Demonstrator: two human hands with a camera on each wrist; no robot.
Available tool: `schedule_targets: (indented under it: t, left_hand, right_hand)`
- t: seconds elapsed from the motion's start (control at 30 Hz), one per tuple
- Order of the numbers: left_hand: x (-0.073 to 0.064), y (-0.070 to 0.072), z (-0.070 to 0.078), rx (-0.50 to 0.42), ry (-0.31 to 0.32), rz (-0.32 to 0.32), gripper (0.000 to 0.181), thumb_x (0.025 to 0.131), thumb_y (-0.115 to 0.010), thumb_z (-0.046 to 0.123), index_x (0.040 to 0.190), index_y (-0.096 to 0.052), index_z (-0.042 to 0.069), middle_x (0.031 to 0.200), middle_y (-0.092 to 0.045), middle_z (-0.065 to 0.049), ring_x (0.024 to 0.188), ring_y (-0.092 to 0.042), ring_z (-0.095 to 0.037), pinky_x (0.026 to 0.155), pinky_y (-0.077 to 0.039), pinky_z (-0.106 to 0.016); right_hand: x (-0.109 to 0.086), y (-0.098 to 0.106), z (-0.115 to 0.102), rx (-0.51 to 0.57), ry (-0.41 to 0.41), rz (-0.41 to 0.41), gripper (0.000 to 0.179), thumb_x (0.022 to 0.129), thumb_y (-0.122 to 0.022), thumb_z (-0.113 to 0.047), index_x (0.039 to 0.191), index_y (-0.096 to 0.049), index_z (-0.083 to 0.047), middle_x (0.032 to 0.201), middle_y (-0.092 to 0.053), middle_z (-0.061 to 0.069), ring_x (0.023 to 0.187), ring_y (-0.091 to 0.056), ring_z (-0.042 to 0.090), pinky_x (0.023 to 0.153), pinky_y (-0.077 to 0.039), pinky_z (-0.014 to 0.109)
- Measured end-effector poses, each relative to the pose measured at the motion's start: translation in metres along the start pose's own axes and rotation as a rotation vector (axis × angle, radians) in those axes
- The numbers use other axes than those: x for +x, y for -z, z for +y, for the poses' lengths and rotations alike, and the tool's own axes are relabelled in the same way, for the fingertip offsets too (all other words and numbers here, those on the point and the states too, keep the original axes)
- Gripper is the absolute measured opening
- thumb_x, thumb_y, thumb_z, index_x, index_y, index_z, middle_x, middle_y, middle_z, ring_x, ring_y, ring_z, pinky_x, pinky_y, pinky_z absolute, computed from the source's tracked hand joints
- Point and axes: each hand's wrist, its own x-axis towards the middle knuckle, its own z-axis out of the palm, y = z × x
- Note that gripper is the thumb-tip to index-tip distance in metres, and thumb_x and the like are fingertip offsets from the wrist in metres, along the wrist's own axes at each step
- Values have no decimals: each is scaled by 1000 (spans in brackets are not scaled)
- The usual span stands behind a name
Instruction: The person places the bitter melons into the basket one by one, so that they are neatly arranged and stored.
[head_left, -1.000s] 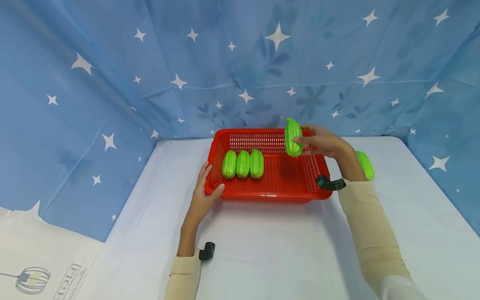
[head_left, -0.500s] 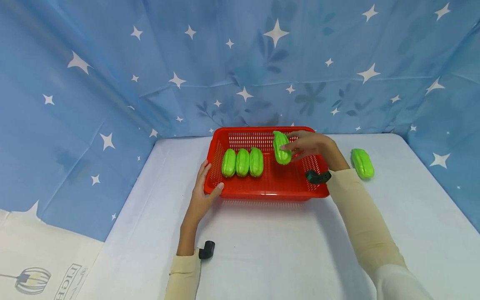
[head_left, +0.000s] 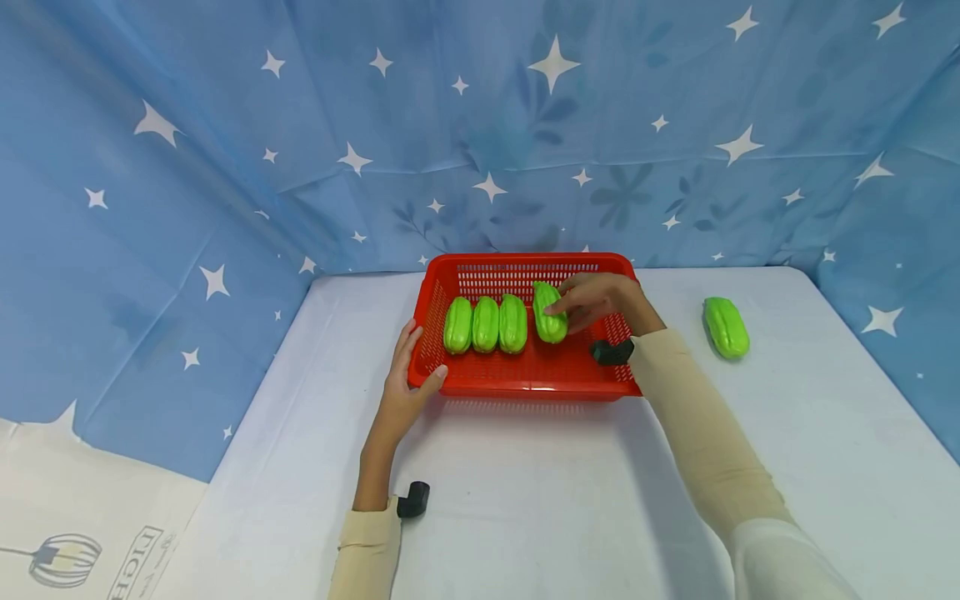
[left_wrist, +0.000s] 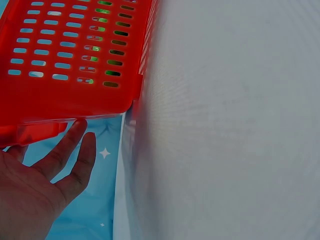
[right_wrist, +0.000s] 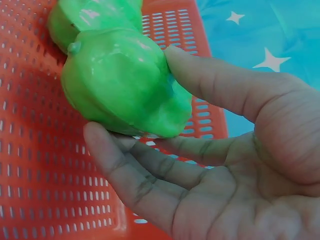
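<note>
Blue fabric (head_left: 420,108) printed with white stars forms the backdrop; below it, a white cloth (head_left: 487,500) covers the work surface. At the left, my left hand (head_left: 401,396) braces the near-left corner of a red, rectangular, perforated plastic basket (head_left: 525,389). Its fingers are extended along the outside of the left wall, with the thumb over the near rim.

In the basket's left half, three bright green, glossy, ribbed, oblong model fruits (head_left: 486,325) lie side by side, lengthwise toward the backdrop. To their right, across a narrow gap, a fourth fruit of the same kind (head_left: 550,315) is inside the basket, its far end angled left. Contact between its underside and the basket floor cannot be confirmed.

Caution: releasing the fourth fruit at this angle may let it roll or come to rest out of line. Excess travel to the left may push the row askew. Knocking a wall may shift the basket if the left-hand brace is too light.

My right hand (head_left: 592,296) grasps the fourth fruit from the right, opened only to its width: thumb on one flank, fingers opposite, palm clear. Farther right, a fifth matching fruit (head_left: 726,327) lies on the cloth, outside the basket.
</note>
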Motion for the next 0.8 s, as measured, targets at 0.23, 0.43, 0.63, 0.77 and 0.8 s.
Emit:
schedule_targets:
  t: [0.23, 0.43, 0.63, 0.77, 0.8]
  left_hand:
    - [-1, 1, 2, 4, -1, -5, 76, 91, -66, 35, 155, -28, 17, 162, -13, 17, 152, -14, -17, 110, -39, -49]
    - [-2, 0, 2, 12, 15, 2, 76, 91, -66, 36, 155, -28, 20, 162, -13, 17, 152, -14, -18, 109, -41, -49]
    - [-2, 0, 1, 9, 4, -1, 76, 91, -66, 36, 155, -28, 19, 163, -13, 15, 152, -13, -20, 109, -40, -52]
    - [-1, 0, 1, 4, 3, 1, 76, 91, -66, 35, 155, -28, 18, 163, -13, 14, 152, -14, -20, 108, -40, -52]
    - [-1, -1, 1, 4, 3, 1, 76, 91, -66, 35, 155, -28, 19, 163, -13, 15, 152, -14, -20, 109, -40, -52]
  right_hand:
    - [9, -8, -1, -34, -41, 18, 43, 93, -65, -24, 123, -44, 0, 110, -52, 10, 94, -61, 22, 96, -55, 42]
    - [13, -14, 1, -67, -37, 12, 28, 94, -65, -23, 105, -48, -4, 93, -52, 4, 82, -57, 18, 90, -58, 37]
    - [17, -17, 2, -49, -53, 31, 26, 94, -65, -21, 93, -43, -7, 92, -48, 6, 81, -57, 19, 85, -59, 35]
    - [20, -18, 3, -65, -53, 41, 26, 93, -66, -21, 85, -44, -9, 85, -49, 4, 76, -58, 18, 83, -60, 35]
    - [21, -18, 3, -65, -56, 47, 25, 93, -67, -21, 86, -46, -9, 86, -50, 4, 76, -58, 17, 83, -60, 35]
